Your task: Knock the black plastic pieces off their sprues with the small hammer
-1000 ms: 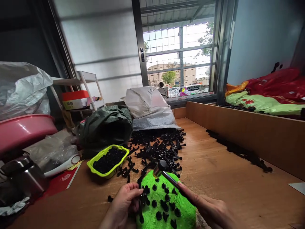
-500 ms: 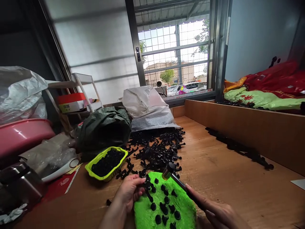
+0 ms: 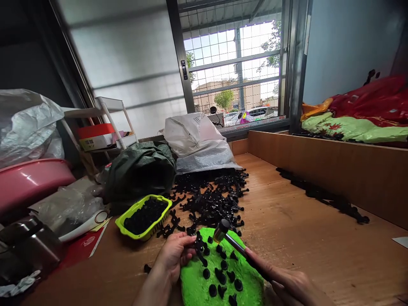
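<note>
Dozens loose: black plastic parts (image 3: 212, 197) heaped on the wooden table (image 3: 287, 229), just beyond the green pad (image 3: 219, 276).
Left hand: my left hand (image 3: 174, 255) sits at the pad's left edge, fingers pinching a black part (image 3: 199, 250) against the pad's top-left corner.
Right hand: my right hand (image 3: 287, 284) is off the pad's right edge, fingers wrapped tight round the small hammer (image 3: 234, 242); its head hangs just above the pad's far edge, near the pinched part.
On pad: about a dozen small black caps (image 3: 223, 274) scattered across the pile, apart from one another.
Tray: yellow-green tray (image 3: 144, 216) left of and beyond the pad, filled with small black pieces.
Sack: white sack (image 3: 199, 142) behind the heap, mouth toward the pad.
Progress, my read: early to mid. Tray is stocked, but the heap beyond the pad is far bigger, and the caps on the pad are not yet fitted.
</note>
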Available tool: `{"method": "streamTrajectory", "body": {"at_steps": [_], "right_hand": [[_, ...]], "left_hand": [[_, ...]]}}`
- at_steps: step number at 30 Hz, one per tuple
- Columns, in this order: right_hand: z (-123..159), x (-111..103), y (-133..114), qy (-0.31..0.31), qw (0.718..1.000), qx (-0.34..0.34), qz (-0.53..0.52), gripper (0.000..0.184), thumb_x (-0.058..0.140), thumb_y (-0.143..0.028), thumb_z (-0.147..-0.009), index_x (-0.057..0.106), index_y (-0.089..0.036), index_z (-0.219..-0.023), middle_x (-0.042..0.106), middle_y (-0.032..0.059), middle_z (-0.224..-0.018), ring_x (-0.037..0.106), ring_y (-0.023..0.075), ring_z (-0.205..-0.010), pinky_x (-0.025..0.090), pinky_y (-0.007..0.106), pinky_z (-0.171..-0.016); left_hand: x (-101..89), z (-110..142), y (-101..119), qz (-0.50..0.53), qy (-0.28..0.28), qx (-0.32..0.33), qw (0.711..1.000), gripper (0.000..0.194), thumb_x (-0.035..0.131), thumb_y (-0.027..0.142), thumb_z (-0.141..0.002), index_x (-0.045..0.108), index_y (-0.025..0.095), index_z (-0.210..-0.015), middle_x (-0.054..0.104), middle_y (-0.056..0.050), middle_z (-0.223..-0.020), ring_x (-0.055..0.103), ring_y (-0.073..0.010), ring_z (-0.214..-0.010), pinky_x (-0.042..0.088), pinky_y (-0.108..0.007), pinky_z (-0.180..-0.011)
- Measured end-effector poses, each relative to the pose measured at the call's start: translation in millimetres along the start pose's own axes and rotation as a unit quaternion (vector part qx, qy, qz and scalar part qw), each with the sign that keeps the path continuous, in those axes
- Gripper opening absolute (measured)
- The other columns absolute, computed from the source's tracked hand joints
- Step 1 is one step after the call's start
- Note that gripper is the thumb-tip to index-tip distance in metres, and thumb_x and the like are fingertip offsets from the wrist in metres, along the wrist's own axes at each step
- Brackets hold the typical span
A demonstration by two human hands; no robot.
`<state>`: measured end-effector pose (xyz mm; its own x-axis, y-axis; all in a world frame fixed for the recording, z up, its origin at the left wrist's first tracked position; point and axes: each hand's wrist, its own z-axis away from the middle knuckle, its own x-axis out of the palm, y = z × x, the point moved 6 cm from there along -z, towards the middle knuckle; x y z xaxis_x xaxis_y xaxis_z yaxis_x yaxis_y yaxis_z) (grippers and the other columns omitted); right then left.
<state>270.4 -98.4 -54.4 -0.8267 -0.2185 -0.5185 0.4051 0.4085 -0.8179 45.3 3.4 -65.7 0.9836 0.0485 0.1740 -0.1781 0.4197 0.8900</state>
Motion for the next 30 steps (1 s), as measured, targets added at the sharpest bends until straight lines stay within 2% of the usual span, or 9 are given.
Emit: {"method": "streamTrajectory", "body": {"at_steps": [4, 7, 12, 15, 17, 19, 21, 25, 30], "right_hand": [[-1.6, 0.0, -1.9, 0.008, 1.000, -0.005, -0.004, 0.042, 0.032, -0.033, -0.095, 0.033, -0.033, -0.137, 0.042, -0.0045, -0.135, 0.034, 0.0212, -0.124, 0.026, 0.034, -0.104], [-1.2, 0.6, 0.1, 0.006, 1.000, -0.007, -0.002, 0.042, 0.032, -0.032, -0.095, 0.033, -0.034, -0.137, 0.041, -0.0048, -0.135, 0.037, 0.0208, -0.123, 0.027, 0.034, -0.104], [-5.1, -0.8, -5.5, -0.020, 0.998, -0.011, 0.051, 0.048, 0.031, -0.025, -0.093, 0.027, -0.037, -0.139, 0.039, -0.0050, -0.137, 0.041, 0.0205, -0.120, 0.032, 0.033, -0.101], [-12.7, -3.8, -19.6, -0.003, 0.995, -0.035, 0.095, 0.052, 0.029, -0.023, -0.092, 0.019, -0.037, -0.141, 0.040, -0.0020, -0.136, 0.043, 0.0210, -0.117, 0.037, 0.033, -0.095], [-18.4, -2.5, -25.8, -0.007, 0.988, -0.031, 0.152, 0.053, 0.026, -0.023, -0.091, 0.017, -0.038, -0.141, 0.052, 0.0023, -0.123, 0.054, 0.0228, -0.103, 0.045, 0.035, -0.084], [-23.0, -0.3, -28.0, -0.022, 0.978, -0.011, 0.209, 0.054, 0.026, -0.020, -0.089, 0.023, -0.039, -0.139, 0.062, 0.0048, -0.096, 0.062, 0.0239, -0.080, 0.048, 0.034, -0.069], [-26.0, -0.1, -30.4, -0.031, 0.971, 0.000, 0.236, 0.054, 0.028, -0.018, -0.088, 0.030, -0.040, -0.137, 0.062, 0.0042, -0.080, 0.062, 0.0238, -0.070, 0.047, 0.033, -0.063], [-28.1, -4.1, -38.3, 0.006, 0.972, -0.042, 0.230, 0.056, 0.030, -0.020, -0.088, 0.021, -0.035, -0.141, 0.061, 0.0058, -0.093, 0.060, 0.0228, -0.081, 0.046, 0.030, -0.070], [-28.8, -2.5, -30.3, 0.003, 0.963, -0.021, 0.270, 0.057, 0.031, -0.013, -0.083, 0.039, -0.037, -0.133, 0.054, 0.0020, -0.059, 0.056, 0.0206, -0.051, 0.042, 0.027, -0.052]], "left_hand": [[0.8, -1.1, -0.2, -0.004, 0.001, -0.005, 1.000, 0.019, 0.060, 0.004, -0.070, 0.048, 0.013, -0.058, 0.063, -0.002, -0.049, 0.052, -0.0048, -0.032, 0.035, -0.009, -0.030], [1.2, -2.2, -0.4, -0.009, 0.005, 0.001, 1.000, 0.019, 0.060, 0.004, -0.070, 0.047, 0.014, -0.059, 0.062, -0.001, -0.048, 0.051, -0.0045, -0.032, 0.033, -0.008, -0.029], [0.2, -4.8, -2.5, -0.021, 0.012, 0.021, 0.999, 0.021, 0.061, 0.007, -0.067, 0.044, 0.015, -0.058, 0.059, 0.002, -0.046, 0.048, -0.0036, -0.030, 0.032, -0.008, -0.029], [-1.4, -7.3, -4.2, -0.024, 0.020, 0.037, 0.999, 0.022, 0.061, 0.009, -0.064, 0.041, 0.017, -0.059, 0.055, 0.005, -0.043, 0.045, -0.0026, -0.029, 0.031, -0.008, -0.030], [-2.3, -9.0, -5.0, -0.024, 0.026, 0.047, 0.998, 0.024, 0.061, 0.010, -0.062, 0.038, 0.018, -0.059, 0.053, 0.007, -0.043, 0.044, -0.0026, -0.029, 0.029, -0.008, -0.030], [-2.5, -10.6, -5.7, -0.027, 0.030, 0.052, 0.998, 0.026, 0.060, 0.012, -0.061, 0.035, 0.019, -0.059, 0.051, 0.008, -0.041, 0.043, -0.0028, -0.029, 0.027, -0.009, -0.030], [-2.0, -12.1, -5.7, -0.029, 0.030, 0.058, 0.997, 0.027, 0.060, 0.013, -0.059, 0.033, 0.020, -0.058, 0.049, 0.008, -0.040, 0.041, -0.0027, -0.028, 0.027, -0.009, -0.031], [-1.0, -14.4, -5.0, -0.031, 0.028, 0.070, 0.997, 0.027, 0.058, 0.014, -0.058, 0.032, 0.020, -0.057, 0.047, 0.008, -0.039, 0.040, -0.0022, -0.029, 0.025, -0.009, -0.031], [-1.1, -15.3, -7.0, -0.037, 0.041, 0.069, 0.996, 0.026, 0.055, 0.012, -0.058, 0.031, 0.020, -0.057, 0.047, 0.008, -0.037, 0.040, -0.0035, -0.026, 0.022, -0.009, -0.030]]}}
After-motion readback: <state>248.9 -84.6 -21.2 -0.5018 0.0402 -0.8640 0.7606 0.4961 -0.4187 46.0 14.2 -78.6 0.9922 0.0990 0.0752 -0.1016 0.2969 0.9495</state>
